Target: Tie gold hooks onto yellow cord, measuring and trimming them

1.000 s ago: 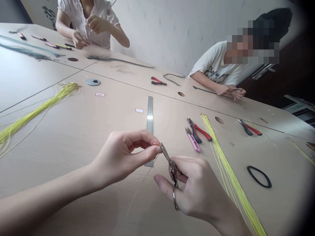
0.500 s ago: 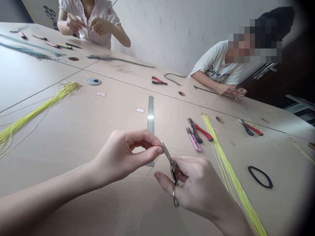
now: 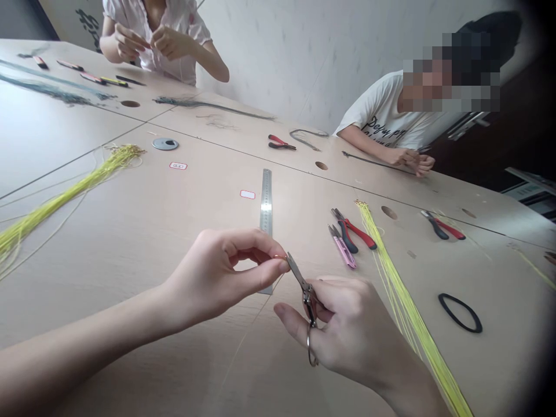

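Observation:
My left hand [image 3: 221, 272] pinches a tiny orange-tipped piece between thumb and forefinger, too small to name. My right hand [image 3: 347, 333] grips small metal scissors [image 3: 302, 289], whose blade tips meet the pinched piece at my left fingertips. Both hands hover above the wooden table [image 3: 130, 231]. A steel ruler [image 3: 264, 214] lies just behind my left hand. A bundle of yellow wires [image 3: 403, 301] runs along the table to the right of my right hand.
Red-handled pliers [image 3: 354, 230] and a pink tool [image 3: 343, 248] lie by the yellow wires. A black rubber band [image 3: 459, 311] sits at right. Another yellow bundle [image 3: 65, 197] lies at left. Two other people work at the far side; more pliers [image 3: 281, 143] lie there.
Hardly anything differs: my hands and scissors hold their position, shifted only very slightly. The far person's hands at the top left have risen from the table.

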A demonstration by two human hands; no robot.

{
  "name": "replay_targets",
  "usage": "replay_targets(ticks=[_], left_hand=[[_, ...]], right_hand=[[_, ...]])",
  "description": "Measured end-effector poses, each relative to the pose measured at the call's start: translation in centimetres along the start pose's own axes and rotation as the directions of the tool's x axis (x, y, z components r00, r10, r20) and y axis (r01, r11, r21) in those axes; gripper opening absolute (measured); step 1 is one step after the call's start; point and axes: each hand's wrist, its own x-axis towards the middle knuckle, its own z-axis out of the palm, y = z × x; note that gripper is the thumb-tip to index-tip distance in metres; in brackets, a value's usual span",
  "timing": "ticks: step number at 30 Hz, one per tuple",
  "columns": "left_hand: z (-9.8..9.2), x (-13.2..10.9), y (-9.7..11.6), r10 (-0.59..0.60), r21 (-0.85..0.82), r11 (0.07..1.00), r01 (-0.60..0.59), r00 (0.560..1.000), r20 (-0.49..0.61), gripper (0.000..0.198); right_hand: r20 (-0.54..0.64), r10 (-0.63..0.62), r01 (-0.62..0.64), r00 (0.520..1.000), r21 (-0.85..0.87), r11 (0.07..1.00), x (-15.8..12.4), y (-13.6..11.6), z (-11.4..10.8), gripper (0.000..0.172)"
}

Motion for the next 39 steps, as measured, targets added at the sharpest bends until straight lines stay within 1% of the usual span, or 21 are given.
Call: replay_targets(ticks=[14, 21, 30, 32, 36, 39], left_hand=[[0.02, -0.04, 0.09, -0.004, 0.0, 1.0, 0.004, 1.0, 0.013, 0.008], [0.11, 0.07, 0.12, -0.006, 0.003, 1.0, 0.006, 1.0, 0.011, 0.008], [0.03, -0.04, 0.05, 0.0, 0.003, 1.0, 0.0, 1.0, 0.013, 0.007], [0.05, -0.02, 0.13, -0.007, 0.002, 1.0, 0.007, 1.0, 0.01, 0.007], [0.09, 0.07, 0.28, -0.03, 0.002, 1.0, 0.03, 1.0, 0.008, 0.007], [0.08, 0.08, 0.27, -0.022, -0.005, 1.0, 0.022, 1.0, 0.007, 0.006]], right_hand=[[-0.033, -0.049, 0.048, 0.998, -0.045, 0.998, 0.01, 0.0, -0.06, 0.038], [-0.037, -0.054, 0.05, 0.998, -0.08, 0.996, -0.08, 0.18, 0.09, 0.038], [-0.058, -0.066, 0.063, 0.996, -0.06, 0.996, -0.09, 0.12, 0.15, 0.04], [-0.019, -0.029, 0.029, 0.999, -0.014, 0.999, -0.07, -0.03, -0.05, 0.04], [0.129, 0.057, -0.071, 0.99, 0.104, 0.992, -0.12, -0.2, -0.55, 0.038], [0.135, 0.056, -0.069, 0.989, 0.095, 0.993, -0.18, -0.2, -0.7, 0.04]])
